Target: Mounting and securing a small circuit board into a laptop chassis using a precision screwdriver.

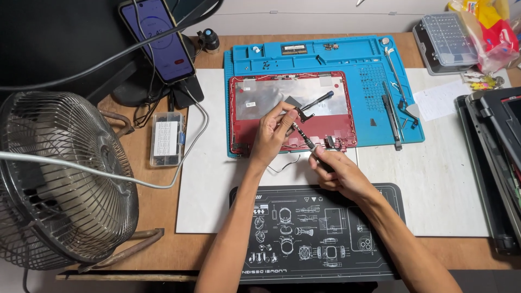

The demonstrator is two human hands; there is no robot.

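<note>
Wooden desk (163,249), seen from above, nearest things first. Black printed mat (304,239) at the near edge, over a white sheet (445,190). Right hand (342,174) clenched round a small screwdriver (306,142), tip pointing up-left. Left hand (269,135) pinching a black hinge bracket (313,104) between thumb and fingers, just above the driver tip; bracket held over the red laptop lid (296,106), which lies open-side up on a blue repair mat (325,59). Wire fan (59,179) at left, with a clear parts box (166,139) beside it. Farther back: phone (157,38) propped on a stand; clear bit case (448,40) at far right.
</note>
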